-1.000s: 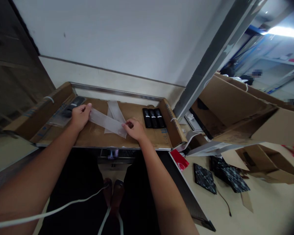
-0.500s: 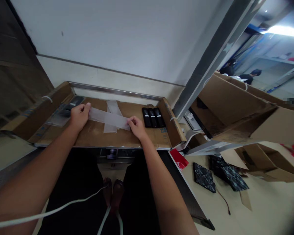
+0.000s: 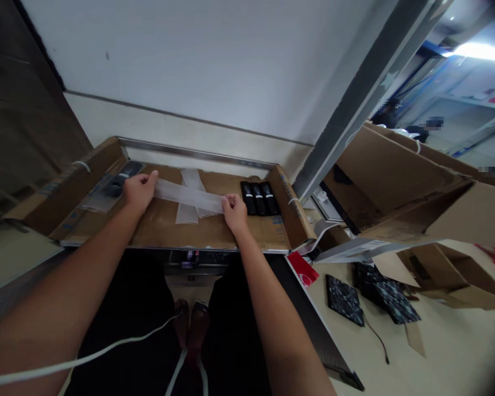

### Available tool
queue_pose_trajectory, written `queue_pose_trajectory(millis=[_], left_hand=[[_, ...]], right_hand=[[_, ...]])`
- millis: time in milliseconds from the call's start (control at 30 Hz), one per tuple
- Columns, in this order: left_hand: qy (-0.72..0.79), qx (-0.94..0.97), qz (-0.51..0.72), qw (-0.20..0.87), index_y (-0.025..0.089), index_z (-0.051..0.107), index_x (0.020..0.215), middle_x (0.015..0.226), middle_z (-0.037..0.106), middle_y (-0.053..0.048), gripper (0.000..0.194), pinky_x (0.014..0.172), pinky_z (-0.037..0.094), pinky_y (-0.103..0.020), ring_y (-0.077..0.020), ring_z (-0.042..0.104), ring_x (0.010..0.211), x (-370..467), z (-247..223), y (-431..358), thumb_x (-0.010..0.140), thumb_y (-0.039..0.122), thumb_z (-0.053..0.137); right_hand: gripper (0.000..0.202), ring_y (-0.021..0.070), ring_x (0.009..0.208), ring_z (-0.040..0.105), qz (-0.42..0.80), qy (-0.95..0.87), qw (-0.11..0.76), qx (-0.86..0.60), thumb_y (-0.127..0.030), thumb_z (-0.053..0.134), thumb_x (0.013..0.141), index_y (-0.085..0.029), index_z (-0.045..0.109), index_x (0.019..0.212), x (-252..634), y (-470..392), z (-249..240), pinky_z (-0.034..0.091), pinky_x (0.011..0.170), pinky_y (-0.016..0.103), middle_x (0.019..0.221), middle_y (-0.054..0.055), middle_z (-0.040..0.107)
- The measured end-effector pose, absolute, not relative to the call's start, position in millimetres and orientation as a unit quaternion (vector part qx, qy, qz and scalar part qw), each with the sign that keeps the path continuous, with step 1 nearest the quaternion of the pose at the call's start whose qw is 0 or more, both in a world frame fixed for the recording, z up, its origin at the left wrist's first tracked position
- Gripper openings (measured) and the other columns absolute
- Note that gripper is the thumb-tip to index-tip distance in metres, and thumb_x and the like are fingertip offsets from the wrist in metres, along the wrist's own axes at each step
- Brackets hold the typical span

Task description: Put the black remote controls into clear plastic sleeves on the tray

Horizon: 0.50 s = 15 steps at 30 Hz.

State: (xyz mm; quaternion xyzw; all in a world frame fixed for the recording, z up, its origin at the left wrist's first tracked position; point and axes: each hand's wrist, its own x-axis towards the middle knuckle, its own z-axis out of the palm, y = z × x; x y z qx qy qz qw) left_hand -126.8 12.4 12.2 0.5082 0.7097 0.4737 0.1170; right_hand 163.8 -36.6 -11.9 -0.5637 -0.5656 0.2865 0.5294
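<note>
Between my two hands a translucent plastic sleeve (image 3: 187,197) is stretched flat. My left hand (image 3: 140,190) pinches its left end, and my right hand (image 3: 234,212) pinches the right end. Beneath it, more translucent sleeves (image 3: 192,179) lie crossed on the cardboard-lined tray (image 3: 152,231). To the right of my right hand, several black items with white bands (image 3: 259,199) rest side by side. Left of my left hand lies a dark item with a pale band (image 3: 124,175), on or in clear plastic bags (image 3: 97,201); my hand partly hides it.
Folded cardboard walls (image 3: 292,209) edge the tray at both sides. A large open carton (image 3: 404,187) stands at the right, another box (image 3: 449,275) below it. Dark patterned packages (image 3: 344,300) lie on the floor. A white cable (image 3: 119,344) crosses my lap. People work in the far background.
My right hand has shifted slightly right and its fingers have curled more around the sleeve's end. The sleeve looks pulled straighter. My left hand keeps its hold.
</note>
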Motion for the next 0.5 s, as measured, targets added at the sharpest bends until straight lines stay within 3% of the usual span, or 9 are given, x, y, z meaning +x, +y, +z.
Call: queue_pose_trajectory(millis=[133, 200, 267, 333, 400, 500], left_hand=[[0.665, 0.480, 0.528, 0.220, 0.011, 0.065, 0.094, 0.079, 0.065, -0.003, 0.049, 0.056, 0.039, -0.025, -0.0100, 0.051, 0.054, -126, 7, 21, 0.097, 0.056, 0.045], [0.667, 0.483, 0.528, 0.208, 0.010, 0.063, 0.098, 0.083, 0.065, -0.004, 0.044, 0.060, 0.041, -0.026, -0.0101, 0.052, 0.059, -124, 8, 17, 0.100, 0.048, 0.042], [0.679, 0.518, 0.504, 0.131, 0.008, 0.063, 0.100, 0.091, 0.066, -0.007, 0.034, 0.075, 0.045, -0.030, -0.0138, 0.056, 0.076, -125, 13, 9, 0.100, 0.037, 0.045], [0.683, 0.572, 0.454, 0.024, 0.007, 0.064, 0.106, 0.114, 0.064, -0.014, 0.027, 0.095, 0.042, -0.039, -0.0218, 0.055, 0.106, -131, 20, 0, 0.096, 0.029, 0.054], [0.700, 0.599, 0.387, -0.044, 0.005, 0.061, 0.120, 0.139, 0.052, -0.022, 0.037, 0.107, 0.034, -0.052, -0.0321, 0.042, 0.129, -142, 28, -5, 0.090, 0.026, 0.062], [0.766, 0.586, 0.266, -0.013, -0.005, 0.044, 0.137, 0.146, 0.041, -0.034, 0.069, 0.105, 0.033, -0.063, -0.0411, 0.039, 0.133, -166, 36, -3, 0.082, 0.025, 0.070]], right_hand=[[0.020, 0.0191, 0.071, 0.064, 0.208, -0.543, 0.519, -0.627, -0.034, 0.054, 0.094, -0.019, 0.061, 0.106, 160, -35, -11, 0.045, 0.071, 0.028, 0.072, 0.000, 0.067], [0.021, 0.0209, 0.075, 0.065, 0.188, -0.552, 0.498, -0.643, -0.035, 0.054, 0.095, -0.019, 0.061, 0.107, 156, -36, -8, 0.045, 0.074, 0.029, 0.074, 0.002, 0.069], [0.021, 0.0220, 0.078, 0.066, 0.178, -0.557, 0.483, -0.651, -0.036, 0.053, 0.097, -0.019, 0.062, 0.106, 154, -38, -4, 0.045, 0.076, 0.030, 0.076, 0.003, 0.070], [0.023, 0.0230, 0.080, 0.066, 0.171, -0.549, 0.484, -0.660, -0.038, 0.051, 0.099, -0.019, 0.063, 0.105, 152, -41, 0, 0.045, 0.077, 0.030, 0.079, 0.005, 0.071], [0.025, 0.0239, 0.082, 0.066, 0.158, -0.525, 0.499, -0.671, -0.039, 0.049, 0.100, -0.019, 0.063, 0.105, 152, -44, 3, 0.045, 0.077, 0.031, 0.085, 0.008, 0.071], [0.024, 0.0245, 0.084, 0.066, 0.143, -0.494, 0.525, -0.679, -0.037, 0.046, 0.100, -0.019, 0.062, 0.103, 153, -45, 5, 0.045, 0.077, 0.031, 0.089, 0.009, 0.071]])
